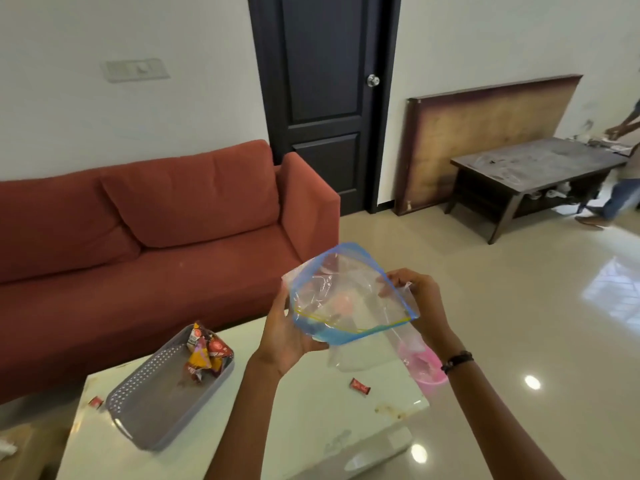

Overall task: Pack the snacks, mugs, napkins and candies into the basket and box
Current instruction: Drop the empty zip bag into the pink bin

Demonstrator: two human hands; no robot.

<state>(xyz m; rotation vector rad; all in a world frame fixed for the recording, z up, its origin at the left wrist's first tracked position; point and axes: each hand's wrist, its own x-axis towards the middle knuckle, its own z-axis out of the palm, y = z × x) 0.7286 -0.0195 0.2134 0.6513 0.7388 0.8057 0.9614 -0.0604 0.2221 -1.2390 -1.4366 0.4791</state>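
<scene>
Both my hands hold a clear zip bag (349,299) with a blue and yellow seal, its mouth spread wide above the white table (304,424). My left hand (287,330) grips its left side from below; my right hand (415,299) pinches its right edge. A grey perforated basket (149,410) lies on the table to the left, with several snack packets (204,355) at its far end. A red candy (360,386) lies on the table below the bag. Another red candy (95,401) sits left of the basket. A pink mug (426,368) stands at the table's right edge, partly behind the bag.
A red sofa (173,237) runs along the wall behind the table. A dark door (325,98) stands at the back. A dark wooden table (533,171) is at the far right, with a person (620,195) beside it. Glossy floor tiles lie to the right.
</scene>
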